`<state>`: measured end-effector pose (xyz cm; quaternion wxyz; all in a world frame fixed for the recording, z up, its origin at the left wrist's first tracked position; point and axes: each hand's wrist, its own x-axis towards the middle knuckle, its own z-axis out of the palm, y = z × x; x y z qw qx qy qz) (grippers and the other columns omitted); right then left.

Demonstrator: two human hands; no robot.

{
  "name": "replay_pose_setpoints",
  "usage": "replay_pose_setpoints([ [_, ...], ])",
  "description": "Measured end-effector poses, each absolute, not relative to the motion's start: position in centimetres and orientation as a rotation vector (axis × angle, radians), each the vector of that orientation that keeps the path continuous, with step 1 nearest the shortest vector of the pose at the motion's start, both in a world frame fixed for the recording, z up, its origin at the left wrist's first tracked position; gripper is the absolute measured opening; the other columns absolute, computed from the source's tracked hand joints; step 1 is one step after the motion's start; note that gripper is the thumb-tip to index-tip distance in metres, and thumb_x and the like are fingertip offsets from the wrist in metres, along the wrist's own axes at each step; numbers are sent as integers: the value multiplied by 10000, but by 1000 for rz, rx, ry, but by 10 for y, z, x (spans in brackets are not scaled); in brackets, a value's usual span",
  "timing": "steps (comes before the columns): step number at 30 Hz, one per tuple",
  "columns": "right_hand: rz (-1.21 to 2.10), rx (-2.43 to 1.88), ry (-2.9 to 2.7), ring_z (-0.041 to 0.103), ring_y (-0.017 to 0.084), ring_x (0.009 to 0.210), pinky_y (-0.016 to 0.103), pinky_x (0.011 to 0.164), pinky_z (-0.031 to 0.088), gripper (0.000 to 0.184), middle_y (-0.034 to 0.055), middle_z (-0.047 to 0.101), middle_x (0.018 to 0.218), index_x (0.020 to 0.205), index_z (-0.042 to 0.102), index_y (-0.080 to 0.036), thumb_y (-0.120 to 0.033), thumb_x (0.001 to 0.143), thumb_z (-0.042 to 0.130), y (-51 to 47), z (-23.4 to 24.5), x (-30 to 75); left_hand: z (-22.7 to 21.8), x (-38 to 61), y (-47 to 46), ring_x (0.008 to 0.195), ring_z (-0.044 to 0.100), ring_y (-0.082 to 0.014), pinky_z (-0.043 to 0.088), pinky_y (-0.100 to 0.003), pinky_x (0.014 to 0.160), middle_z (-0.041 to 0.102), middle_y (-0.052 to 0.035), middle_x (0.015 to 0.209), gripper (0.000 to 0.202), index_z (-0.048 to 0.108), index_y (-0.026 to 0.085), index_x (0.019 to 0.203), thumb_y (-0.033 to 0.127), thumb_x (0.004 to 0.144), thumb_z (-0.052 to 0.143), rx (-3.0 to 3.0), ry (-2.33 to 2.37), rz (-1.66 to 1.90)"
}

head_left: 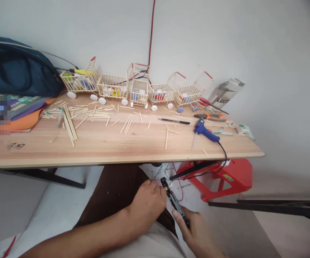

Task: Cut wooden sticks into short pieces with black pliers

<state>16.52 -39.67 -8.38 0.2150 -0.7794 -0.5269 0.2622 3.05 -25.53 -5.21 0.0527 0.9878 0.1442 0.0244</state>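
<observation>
Black hand tool [175,202], head view, single entry: slim, dark-handled, held low in front of the lap, below the table's near edge.

- Long axis: slanted, from the handle end at lower right up to the small metal head at upper left.
- Right hand [198,233]: fingers wrapped closed around the handle end, thumb lying along it. This hand carries the tool.
- Left hand [146,205]: knuckles up, fingers curled inward, fingertips touching or just beside the tool's head. Whether they pinch anything there cannot be told; the palm side is hidden.
- Relation: the head points straight at the left fingertips, so the left hand is the nearer one to the working end.

Surface and room:
- Wooden table [111,145], above and beyond both hands.
- Row of small stick carts [111,86] along the wall, with white wheels.
- Loose sticks [71,122] scattered at left centre.
- Blue glue gun [204,131] at right, cord hanging over the edge.
- Pen [174,121] and orange-handled pliers [209,116] near it.
- Dark blue bag [15,70] at far left.
- Red stool [231,175] on the floor under the right end.
</observation>
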Motion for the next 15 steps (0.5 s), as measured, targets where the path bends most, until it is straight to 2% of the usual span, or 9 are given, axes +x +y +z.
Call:
replay_pose_setpoints([
  [5, 703, -2205, -1419, 484, 136, 491, 240, 494, 331, 498, 7, 551, 521, 652, 556, -165, -519, 943, 361, -409, -100, 172, -65, 45, -259, 764, 642, -242, 477, -375, 778, 648, -115, 760, 154, 601, 97, 850, 106, 699, 625, 2991, 346, -23],
  [9, 653, -2242, -1347, 476, 144, 468, 249, 482, 331, 533, 9, 530, 494, 634, 548, -174, -574, 925, 351, -411, -109, 182, -69, 50, -260, 774, 652, -233, 478, -366, 799, 665, -109, 773, 142, 599, 95, 881, 72, 743, 572, 2892, 368, -3],
  [13, 644, -2254, -1247, 530, 164, 493, 253, 498, 382, 530, 13, 546, 517, 685, 564, -180, -599, 918, 338, -410, -106, 191, -41, 41, -246, 742, 646, -187, 472, -293, 698, 694, -74, 798, 173, 629, 147, 878, 160, 886, 457, 2546, 456, 129],
  [15, 693, -2229, -1213, 535, 166, 480, 250, 482, 386, 503, 1, 538, 503, 744, 574, -181, -593, 918, 345, -409, -103, 190, -16, 34, -226, 729, 627, -150, 446, -240, 672, 691, -34, 765, 193, 659, 166, 801, 226, 889, 498, 2288, 491, 335],
])
